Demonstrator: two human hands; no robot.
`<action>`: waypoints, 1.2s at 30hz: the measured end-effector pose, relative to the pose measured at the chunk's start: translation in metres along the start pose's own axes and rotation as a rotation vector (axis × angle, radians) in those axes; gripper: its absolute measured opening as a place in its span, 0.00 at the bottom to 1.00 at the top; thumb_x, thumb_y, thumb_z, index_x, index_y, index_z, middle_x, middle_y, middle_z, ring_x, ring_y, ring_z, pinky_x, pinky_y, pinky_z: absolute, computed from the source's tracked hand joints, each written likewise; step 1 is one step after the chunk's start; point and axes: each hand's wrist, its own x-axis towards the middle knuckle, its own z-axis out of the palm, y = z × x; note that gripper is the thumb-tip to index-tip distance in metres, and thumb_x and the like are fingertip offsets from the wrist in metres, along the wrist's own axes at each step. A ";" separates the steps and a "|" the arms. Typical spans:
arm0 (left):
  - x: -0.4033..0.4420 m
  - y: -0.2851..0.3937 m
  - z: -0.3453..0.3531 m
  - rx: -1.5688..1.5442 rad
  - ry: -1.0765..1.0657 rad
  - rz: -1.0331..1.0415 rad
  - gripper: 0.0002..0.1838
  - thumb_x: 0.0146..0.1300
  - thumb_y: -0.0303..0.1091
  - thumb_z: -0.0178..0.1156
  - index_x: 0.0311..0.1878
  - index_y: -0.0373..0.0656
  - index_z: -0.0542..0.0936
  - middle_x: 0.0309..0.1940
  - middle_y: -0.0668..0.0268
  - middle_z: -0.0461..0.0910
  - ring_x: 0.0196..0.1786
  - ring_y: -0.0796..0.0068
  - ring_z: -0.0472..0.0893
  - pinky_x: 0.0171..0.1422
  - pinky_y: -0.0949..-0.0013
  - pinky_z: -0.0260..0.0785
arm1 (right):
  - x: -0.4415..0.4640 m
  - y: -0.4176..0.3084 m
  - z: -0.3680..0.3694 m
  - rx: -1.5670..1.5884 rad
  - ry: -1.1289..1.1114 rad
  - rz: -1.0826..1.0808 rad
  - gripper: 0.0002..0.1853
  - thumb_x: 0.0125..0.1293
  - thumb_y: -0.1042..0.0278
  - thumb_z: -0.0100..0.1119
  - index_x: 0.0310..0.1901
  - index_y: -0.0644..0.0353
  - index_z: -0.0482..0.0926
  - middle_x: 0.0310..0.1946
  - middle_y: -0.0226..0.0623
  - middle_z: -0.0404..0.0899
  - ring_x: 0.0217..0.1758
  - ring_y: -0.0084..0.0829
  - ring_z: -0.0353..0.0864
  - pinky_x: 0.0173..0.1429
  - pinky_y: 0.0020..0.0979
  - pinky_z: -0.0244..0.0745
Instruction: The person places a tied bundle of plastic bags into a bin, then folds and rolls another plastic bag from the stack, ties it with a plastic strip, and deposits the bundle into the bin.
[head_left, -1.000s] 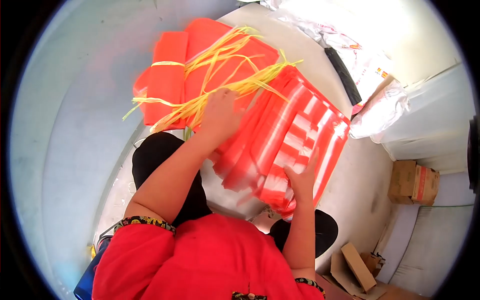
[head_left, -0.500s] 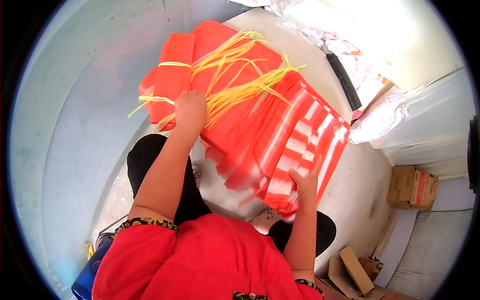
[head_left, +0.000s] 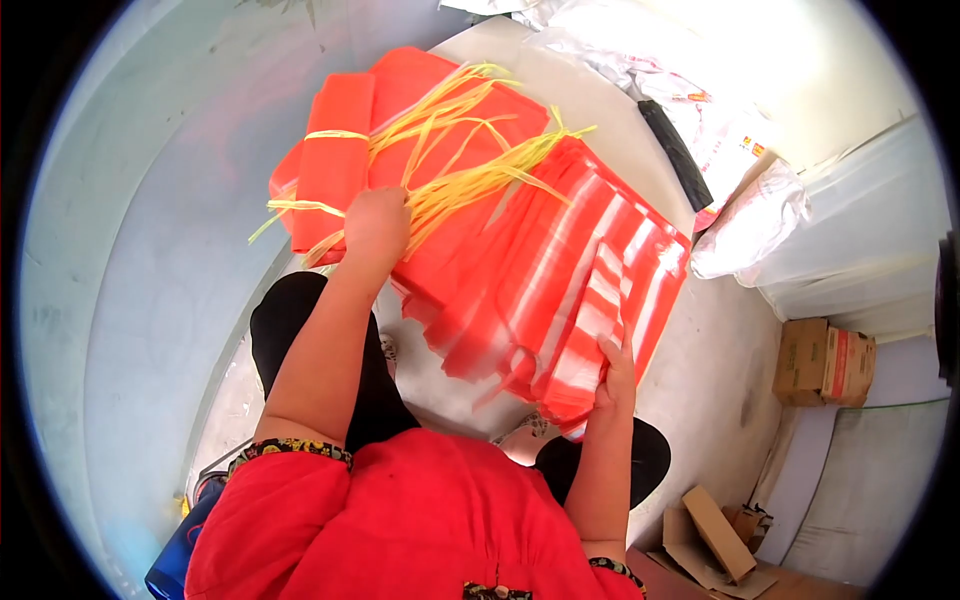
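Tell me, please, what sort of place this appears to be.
Possibly a small packing workspace: piled red plastic sheets, bundled yellow ties and a cardboard box suggest it, though the sheets' use is unclear.

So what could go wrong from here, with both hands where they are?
The yellow strands lie loose and crossing, so the left hand might drag several along or tangle them.

The near edges of the red-and-white sheets are uneven and fanned out; a tug could slide some toward the knees.

The folded striped piece could spring open or skew if the right hand loosens its hold.
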 end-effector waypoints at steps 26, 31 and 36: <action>-0.093 0.178 0.065 -1.159 -1.361 -0.101 0.19 0.76 0.37 0.60 0.63 0.36 0.79 0.39 0.63 0.82 0.42 0.73 0.83 0.44 0.68 0.77 | -0.024 -0.011 -0.027 0.222 0.024 0.141 0.17 0.70 0.73 0.64 0.59 0.62 0.80 0.54 0.36 0.85 0.59 0.35 0.84 0.64 0.40 0.80; -0.111 0.207 0.053 -1.191 -1.176 -0.157 0.32 0.75 0.35 0.64 0.77 0.36 0.65 0.44 0.65 0.80 0.41 0.77 0.79 0.45 0.76 0.74 | -0.026 -0.017 -0.041 0.094 0.074 0.113 0.24 0.70 0.74 0.66 0.66 0.65 0.74 0.60 0.42 0.83 0.60 0.37 0.85 0.65 0.40 0.81; -0.126 0.234 0.079 -1.236 -0.997 -0.079 0.40 0.65 0.23 0.68 0.78 0.34 0.61 0.45 0.62 0.81 0.43 0.74 0.81 0.47 0.72 0.76 | -0.024 -0.027 -0.059 -0.076 0.041 0.075 0.25 0.74 0.69 0.65 0.69 0.65 0.72 0.61 0.42 0.82 0.61 0.35 0.84 0.65 0.40 0.81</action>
